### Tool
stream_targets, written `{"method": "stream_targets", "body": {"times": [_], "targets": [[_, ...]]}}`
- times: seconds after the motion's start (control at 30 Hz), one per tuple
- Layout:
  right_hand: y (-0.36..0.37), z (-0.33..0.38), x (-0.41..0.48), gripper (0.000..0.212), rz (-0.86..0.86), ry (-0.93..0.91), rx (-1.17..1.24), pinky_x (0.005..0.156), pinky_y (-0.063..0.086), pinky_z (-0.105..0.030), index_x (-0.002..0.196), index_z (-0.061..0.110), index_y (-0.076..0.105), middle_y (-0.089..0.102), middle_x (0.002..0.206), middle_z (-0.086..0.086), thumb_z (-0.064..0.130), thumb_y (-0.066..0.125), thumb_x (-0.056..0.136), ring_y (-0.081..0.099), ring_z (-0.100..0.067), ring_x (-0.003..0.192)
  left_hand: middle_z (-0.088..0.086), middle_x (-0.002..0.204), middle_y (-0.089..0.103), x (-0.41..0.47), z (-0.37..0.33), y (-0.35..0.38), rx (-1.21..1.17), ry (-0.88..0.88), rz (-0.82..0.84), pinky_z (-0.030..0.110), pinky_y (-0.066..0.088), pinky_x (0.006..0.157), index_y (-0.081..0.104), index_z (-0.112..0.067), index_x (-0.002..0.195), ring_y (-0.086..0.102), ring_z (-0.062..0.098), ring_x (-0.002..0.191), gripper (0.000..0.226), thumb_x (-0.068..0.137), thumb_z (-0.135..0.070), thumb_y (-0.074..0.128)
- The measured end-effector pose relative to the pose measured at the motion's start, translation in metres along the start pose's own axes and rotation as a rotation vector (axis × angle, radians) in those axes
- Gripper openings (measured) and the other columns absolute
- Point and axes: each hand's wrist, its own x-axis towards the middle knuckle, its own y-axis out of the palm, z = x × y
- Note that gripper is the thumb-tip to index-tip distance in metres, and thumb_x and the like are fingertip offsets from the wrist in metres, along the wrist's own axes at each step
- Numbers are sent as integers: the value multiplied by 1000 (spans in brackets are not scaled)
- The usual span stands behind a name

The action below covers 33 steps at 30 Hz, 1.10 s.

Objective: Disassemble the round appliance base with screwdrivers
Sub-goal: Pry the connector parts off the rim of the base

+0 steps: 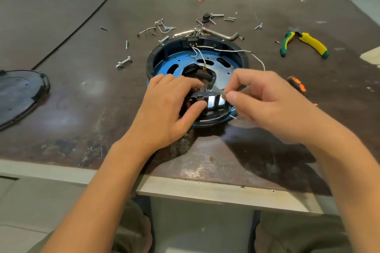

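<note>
The round appliance base (197,55), black rim with a blue metal plate inside, lies open on the table in the middle of the view. White wires (232,50) run across it. My left hand (170,107) grips the black and chrome part (213,101) at the base's near edge, thumb underneath. My right hand (265,98) pinches a thin metal strip (219,90) that reaches into that part. A screwdriver with a black and orange handle (296,85) lies on the table behind my right hand, mostly hidden.
Loose screws and bolts (162,26) are scattered behind the base, with a metal bracket (222,34). Green and yellow pliers (304,43) lie at the right. A dark round cover (20,94) sits at the left edge. The table's front edge (185,187) is near my arms.
</note>
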Motion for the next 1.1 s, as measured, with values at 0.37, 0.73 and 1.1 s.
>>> {"method": "stream_targets", "body": {"times": [0.37, 0.73, 1.1], "targets": [[4, -5, 5, 16, -53, -13, -434, 54, 43, -31, 81, 28, 68, 69, 60, 4, 22, 68, 96, 54, -13, 51, -11, 104, 65, 0, -1, 0, -16, -28, -11, 33, 34, 93, 63, -25, 116, 55, 12, 96, 37, 93, -52, 51], [2, -7, 0, 7, -108, -37, -469, 66, 57, -50, 85, 24, 74, 72, 66, 3, 24, 70, 91, 68, -23, 65, -11, 105, 66, 1, 4, -5, -62, -4, 44, 25, 26, 92, 64, -23, 123, 52, 8, 98, 38, 94, -45, 52], [7, -10, 4, 17, -101, -21, -546, 64, 51, -42, 79, 27, 69, 67, 63, 2, 19, 70, 95, 57, -15, 62, -11, 97, 63, 1, -2, -6, -143, -20, 13, 29, 28, 92, 66, -19, 121, 49, 8, 91, 42, 103, -35, 31]]}}
